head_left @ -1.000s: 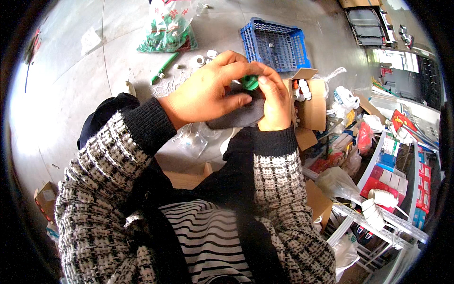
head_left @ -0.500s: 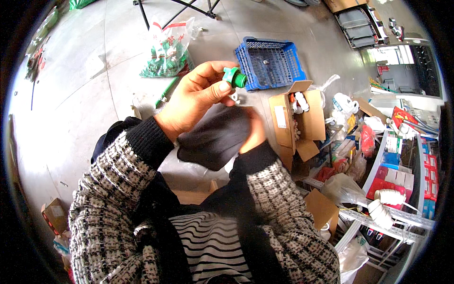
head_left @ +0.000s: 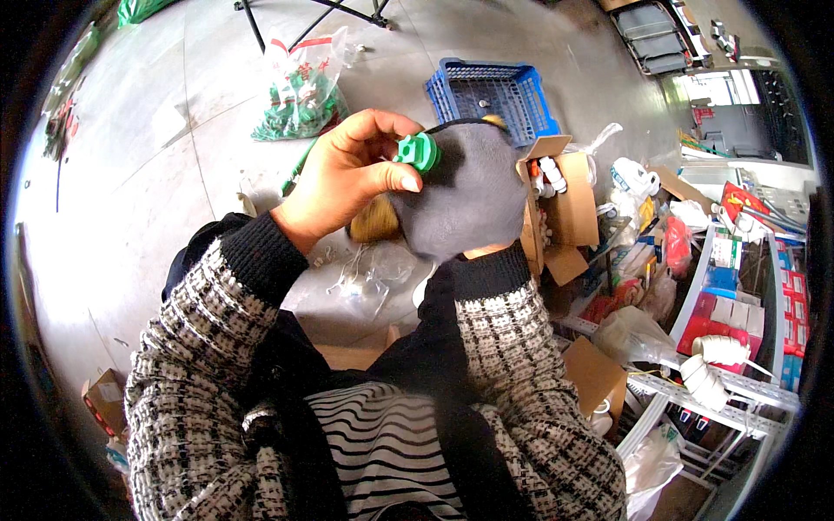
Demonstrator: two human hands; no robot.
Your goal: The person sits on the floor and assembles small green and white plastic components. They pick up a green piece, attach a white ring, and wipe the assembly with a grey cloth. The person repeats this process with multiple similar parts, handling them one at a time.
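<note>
**Green fitting held up beside a dark cloth**

While both forearms rise from the lap, the left hand (head_left: 347, 178) pinches a green plastic fitting (head_left: 418, 151) between thumb and curled fingers. The right hand is wrapped under a dark grey cloth (head_left: 469, 200), its grip hidden. Beyond the cloth stand an open cardboard box (head_left: 569, 204) and a blue crate (head_left: 491, 95) on bare floor.

A grey concrete floor (head_left: 156, 174) is spreading out under bright daylight, with thin seams running across it. A blue crate (head_left: 491, 95) is sitting on it, and a clear bag (head_left: 300, 91) of green parts is lying well to the crate's left. Black metal legs (head_left: 321, 13) are standing at the top edge. Open cardboard boxes (head_left: 565, 208) are crowding just below the crate. On the right, a white metal shelf (head_left: 738, 382) is holding coloured packets, and white tape rolls (head_left: 708, 369) are resting at its front.
</note>
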